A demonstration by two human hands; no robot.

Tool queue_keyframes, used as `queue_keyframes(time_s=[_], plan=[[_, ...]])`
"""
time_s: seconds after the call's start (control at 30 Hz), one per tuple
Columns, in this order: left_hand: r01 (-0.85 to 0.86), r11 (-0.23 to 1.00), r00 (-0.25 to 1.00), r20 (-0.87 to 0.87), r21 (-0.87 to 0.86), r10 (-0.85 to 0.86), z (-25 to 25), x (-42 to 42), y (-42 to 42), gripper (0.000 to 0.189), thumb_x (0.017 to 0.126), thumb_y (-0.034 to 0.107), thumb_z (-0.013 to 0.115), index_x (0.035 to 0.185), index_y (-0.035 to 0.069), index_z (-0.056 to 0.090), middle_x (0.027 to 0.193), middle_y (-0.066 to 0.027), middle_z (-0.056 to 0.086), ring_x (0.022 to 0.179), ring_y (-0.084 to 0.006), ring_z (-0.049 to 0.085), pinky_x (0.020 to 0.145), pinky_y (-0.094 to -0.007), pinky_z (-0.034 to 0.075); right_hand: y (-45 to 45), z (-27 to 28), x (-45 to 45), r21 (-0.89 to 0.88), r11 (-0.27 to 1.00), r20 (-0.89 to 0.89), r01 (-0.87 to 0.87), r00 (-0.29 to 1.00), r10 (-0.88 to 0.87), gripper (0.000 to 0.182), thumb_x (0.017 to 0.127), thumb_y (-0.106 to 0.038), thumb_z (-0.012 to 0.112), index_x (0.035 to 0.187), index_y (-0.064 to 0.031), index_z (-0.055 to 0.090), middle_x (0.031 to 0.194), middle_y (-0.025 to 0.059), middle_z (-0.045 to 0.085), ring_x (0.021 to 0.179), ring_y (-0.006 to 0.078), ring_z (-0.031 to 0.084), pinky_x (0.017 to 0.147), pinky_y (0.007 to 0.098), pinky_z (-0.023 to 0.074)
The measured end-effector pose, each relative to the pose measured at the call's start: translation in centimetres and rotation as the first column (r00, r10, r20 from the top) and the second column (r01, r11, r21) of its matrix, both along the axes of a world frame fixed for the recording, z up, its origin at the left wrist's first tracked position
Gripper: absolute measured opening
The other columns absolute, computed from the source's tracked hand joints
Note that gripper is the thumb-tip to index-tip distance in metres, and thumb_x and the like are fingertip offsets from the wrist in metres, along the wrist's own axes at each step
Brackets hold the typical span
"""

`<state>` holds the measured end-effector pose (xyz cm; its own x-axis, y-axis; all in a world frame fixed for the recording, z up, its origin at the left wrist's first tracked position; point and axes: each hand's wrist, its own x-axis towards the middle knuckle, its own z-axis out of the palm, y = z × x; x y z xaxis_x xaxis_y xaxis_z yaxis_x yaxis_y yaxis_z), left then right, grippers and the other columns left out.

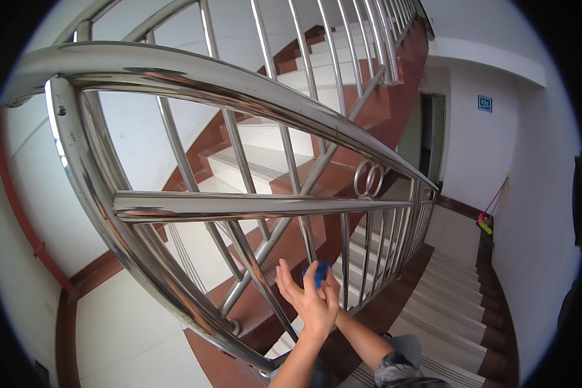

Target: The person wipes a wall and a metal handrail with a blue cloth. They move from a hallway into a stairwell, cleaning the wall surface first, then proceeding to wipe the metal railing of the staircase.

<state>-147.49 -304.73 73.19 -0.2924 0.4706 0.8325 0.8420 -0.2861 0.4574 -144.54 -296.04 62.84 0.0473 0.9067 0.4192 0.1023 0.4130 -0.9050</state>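
Note:
Low in the middle of the head view, my left hand (309, 304) is raised in front of a stainless steel railing. Its index finger and thumb bend around a small blue object (323, 272), perhaps a cloth, while the other fingers point up and apart. My right hand (336, 287) is close behind, mostly hidden by the left one, so its hold on the blue object cannot be made out. Just beyond the hands stand the vertical steel bars (308, 237), under a horizontal rail (266, 205) and a thick curved handrail (213, 80).
Steps (439, 310) with dark edging descend at the right beside a white wall (538, 194). Another flight (252, 162) rises behind the bars. A tiled landing (131, 325) lies lower left. A doorway (431, 136) and a long-handled cleaning tool (485, 224) are farther down.

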Motion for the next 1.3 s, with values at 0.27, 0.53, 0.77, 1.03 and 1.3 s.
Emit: queue_keyframes(time_s=[0.27,0.53,0.77,1.03,1.3], plan=[[0.023,0.997,1.0,-0.02,-0.08,-0.025,0.1,0.4,-0.4,0.049,0.066,-0.002,0.056,0.115,0.004,0.056,0.147,-0.0298,0.016,0.133,-0.0488,0.018,0.108,-0.0559,0.017,0.0,5.6,-1.5,0.025,0.998,-0.064,0.052,0.997,-0.05,0.034,0.075,-0.026,0.069,0.091,-0.003,0.051,0.078,0.0161,0.061,0.071,0.0358,0.06,0.066,0.0428,0.0475],[-0.004,0.994,0.998,-0.059,-0.11,-0.003,0.2,1.2,0.0,0.041,0.072,-0.001,0.058,0.112,0.004,0.059,0.145,-0.0287,0.02,0.132,-0.047,0.021,0.106,-0.0538,0.021,0.1,-9.5,-1.6,0.052,0.994,0.254,0.096,0.961,-0.106,0.041,0.078,-0.035,0.068,0.095,-0.0016,0.052,0.081,0.0194,0.061,0.08,0.0396,0.061,0.063,0.049,0.0457],[0.045,0.995,0.996,-0.067,-0.089,-0.052,-0.9,2.0,1.8,0.04,0.073,0.001,0.06,0.113,0.006,0.06,0.145,-0.0296,0.02,0.131,-0.0487,0.021,0.106,-0.0546,0.022,-1.3,-12.8,-2.3,0.01,0.998,0.286,0.063,0.956,-0.063,0.042,0.077,-0.033,0.07,0.099,-0.0009,0.054,0.084,0.0193,0.063,0.083,0.0396,0.062,0.067,0.0468,0.0471],[0.093,0.995,0.994,-0.059,0.025,-0.091,-1.5,1.9,3.6,0.037,0.073,0.0,0.06,0.109,0.006,0.062,0.144,-0.0278,0.026,0.131,-0.0455,0.024,0.107,-0.05,0.025,-2.7,-13.4,2.6,-0.107,0.989,0.232,0.098,0.97,-0.071,0.044,0.076,-0.031,0.072,0.104,0.0,0.056,0.088,0.0191,0.065,0.086,0.0396,0.063,0.072,0.0444,0.0488],[0.116,0.993,0.992,0.052,0.038,-0.118,-0.5,2.6,2.2,0.031,0.074,-0.001,0.059,0.105,0.003,0.063,0.147,-0.0276,0.022,0.134,-0.0454,0.021,0.108,-0.0509,0.021,1.5,4.6,6.0,0.098,0.979,-0.611,0.181,0.787,-0.084,0.034,0.093,-0.018,0.055,0.12,0.0005,0.048,0.104,0.0084,0.059,0.091,0.0165,0.057,0.082,0.032,0.0469]])
